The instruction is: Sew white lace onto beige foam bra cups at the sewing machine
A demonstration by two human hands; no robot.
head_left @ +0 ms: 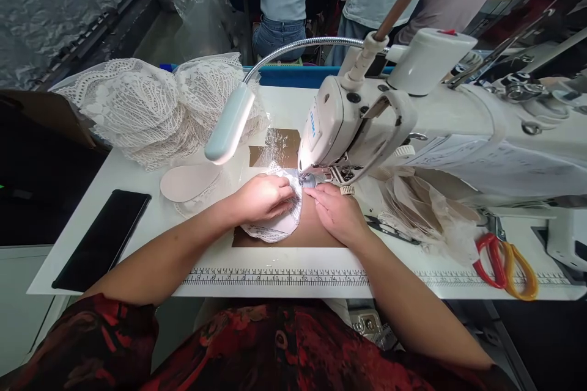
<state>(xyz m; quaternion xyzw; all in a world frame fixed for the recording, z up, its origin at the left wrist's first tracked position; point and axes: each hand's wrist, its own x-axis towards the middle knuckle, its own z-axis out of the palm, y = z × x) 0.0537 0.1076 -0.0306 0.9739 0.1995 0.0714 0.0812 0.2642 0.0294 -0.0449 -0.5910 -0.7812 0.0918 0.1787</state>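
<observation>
My left hand (263, 197) lies on a white lace piece (279, 226) on the sewing table, fingers curled and pressing the fabric down just left of the needle. My right hand (337, 211) rests to the right of it, fingers bent and pinching the lace's edge near the presser foot (306, 181). The white sewing machine (367, 122) has its head directly above the fabric. A gooseneck lamp (229, 125) hangs over the left side of the work.
A pile of white lace pieces (151, 104) sits at the back left, with a beige oval pad (188, 182) before it. A black phone (103, 238) lies at the left. Red and orange scissors (504, 259) lie at the right. Other people stand and sit behind the table.
</observation>
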